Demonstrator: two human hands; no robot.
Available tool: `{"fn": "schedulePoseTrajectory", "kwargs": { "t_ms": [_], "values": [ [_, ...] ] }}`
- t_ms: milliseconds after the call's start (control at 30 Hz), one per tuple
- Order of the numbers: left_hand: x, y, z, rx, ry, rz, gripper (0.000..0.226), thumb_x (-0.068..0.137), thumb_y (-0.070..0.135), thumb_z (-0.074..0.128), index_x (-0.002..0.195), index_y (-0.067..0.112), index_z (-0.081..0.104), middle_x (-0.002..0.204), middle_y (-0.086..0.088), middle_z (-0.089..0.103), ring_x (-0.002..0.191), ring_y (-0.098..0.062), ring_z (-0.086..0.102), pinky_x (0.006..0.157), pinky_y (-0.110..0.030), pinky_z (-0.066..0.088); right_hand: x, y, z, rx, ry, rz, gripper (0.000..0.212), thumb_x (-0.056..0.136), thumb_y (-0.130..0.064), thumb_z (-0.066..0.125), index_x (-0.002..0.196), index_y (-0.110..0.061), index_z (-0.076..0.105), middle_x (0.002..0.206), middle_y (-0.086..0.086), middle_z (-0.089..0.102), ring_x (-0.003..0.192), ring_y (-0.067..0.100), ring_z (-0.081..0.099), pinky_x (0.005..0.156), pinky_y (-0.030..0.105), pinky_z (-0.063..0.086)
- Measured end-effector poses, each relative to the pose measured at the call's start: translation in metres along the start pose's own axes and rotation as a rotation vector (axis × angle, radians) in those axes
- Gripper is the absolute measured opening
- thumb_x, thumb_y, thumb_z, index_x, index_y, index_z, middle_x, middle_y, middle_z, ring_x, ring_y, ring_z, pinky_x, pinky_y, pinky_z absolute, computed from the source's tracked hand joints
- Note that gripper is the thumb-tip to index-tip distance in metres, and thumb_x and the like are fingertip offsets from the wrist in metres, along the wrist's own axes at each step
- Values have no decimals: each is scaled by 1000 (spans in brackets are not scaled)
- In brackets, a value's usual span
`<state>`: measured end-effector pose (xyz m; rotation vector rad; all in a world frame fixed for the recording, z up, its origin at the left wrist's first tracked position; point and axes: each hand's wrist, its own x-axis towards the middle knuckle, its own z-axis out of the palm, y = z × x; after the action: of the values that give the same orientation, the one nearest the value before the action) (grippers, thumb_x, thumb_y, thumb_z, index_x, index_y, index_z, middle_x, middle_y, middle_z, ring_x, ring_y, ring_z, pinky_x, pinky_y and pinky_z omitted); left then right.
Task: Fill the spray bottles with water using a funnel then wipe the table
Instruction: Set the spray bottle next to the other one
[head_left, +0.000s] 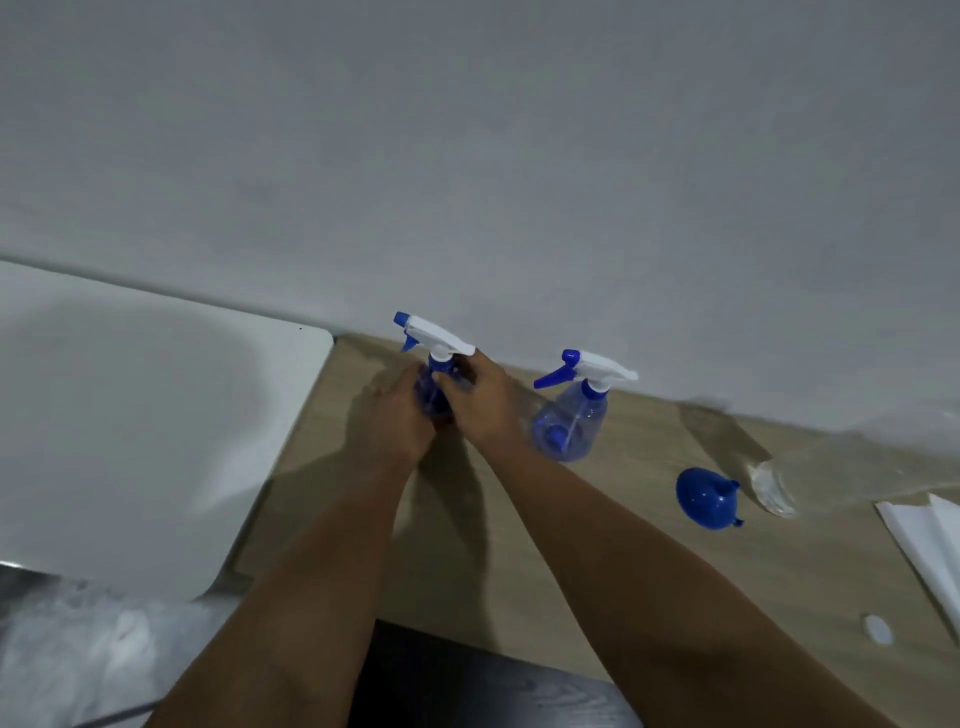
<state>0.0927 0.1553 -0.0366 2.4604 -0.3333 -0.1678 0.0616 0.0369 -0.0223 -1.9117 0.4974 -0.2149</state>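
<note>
Blue-tinted, the first spray bottle (435, 387) stood mid-frame, both hands clasped on it: left hand (397, 415) round its body, right hand (480, 400) at its collar. Second bottle (571, 421) capped beside; funnel (705, 498) lying unused right. Filling seemingly hadn't begun; wiping remained.

Bare table (597, 561) before funnel (704, 498)

- A wooden table (545, 566) is set against the wall.
- Two spray bottles (569, 415) are stood on it.
- A blue funnel (704, 499) and white paper (930, 545) are laid to the right.
</note>
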Motion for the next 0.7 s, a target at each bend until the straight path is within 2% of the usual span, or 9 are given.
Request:
{"fn": "schedulePoseTrajectory", "kwargs": {
  "t_ms": [67,133,200,300,333,433,500,600,700],
  "values": [
    [6,-16,15,49,-6,-12,21,83,31,53,104,28,54,97,1,67,88,-29,65,86,-46,53,3,11,7,-59,4,-12,38,97,-13,70,134,-18,66,121,1,75,110,17,70,95,30,55],
    [7,-20,18,37,4,-13,24,79,29,53,101,35,50,96,5,65,86,-28,64,82,-45,54,4,15,10,-109,18,-23,39,97,-12,69,135,-18,66,123,3,75,111,19,69,91,27,51],
    [9,-25,21,31,9,8,22,81,30,55,101,36,49,96,10,63,86,-20,62,77,-37,52,2,13,11,-142,-1,-15,40,97,-13,67,137,-19,64,124,4,75,111,22,69,90,28,51],
    [-3,-26,15,19,-2,-3,6,91,34,56,96,36,54,92,16,61,87,-12,62,69,-16,43,-12,6,6,-163,-38,2,42,98,-14,65,140,-19,60,129,6,72,116,25,68,96,34,54],
    [-9,-28,14,41,21,6,5,92,38,55,96,35,55,91,15,62,86,-13,64,68,-17,45,-19,4,0,-158,-37,9,42,100,-15,64,142,-18,60,132,7,71,118,25,67,97,32,53],
    [-38,-22,11,202,96,57,25,87,52,51,100,31,57,90,8,65,78,-16,64,69,-35,57,-49,7,-25,-146,-28,24,39,103,-18,62,142,-18,60,136,5,68,123,22,65,98,28,49],
    [-62,-8,10,230,104,79,31,89,58,51,104,32,60,89,7,66,79,-15,65,69,-36,58,-72,16,-49,-125,-23,47,39,103,-18,63,141,-18,61,139,3,67,125,20,64,104,31,52],
    [-97,20,19,274,74,135,43,88,59,55,120,31,63,108,3,69,98,-20,64,82,-40,55,-107,38,-93,-151,62,74,28,99,-16,66,126,-17,71,123,2,74,113,19,70,102,36,56],
    [-127,64,33,211,7,174,42,86,51,63,121,28,65,116,1,68,101,-24,63,86,-37,50,-137,61,-147,-199,144,124,18,96,-17,68,112,-17,75,109,0,76,99,17,70,94,37,58]
  ]
}}
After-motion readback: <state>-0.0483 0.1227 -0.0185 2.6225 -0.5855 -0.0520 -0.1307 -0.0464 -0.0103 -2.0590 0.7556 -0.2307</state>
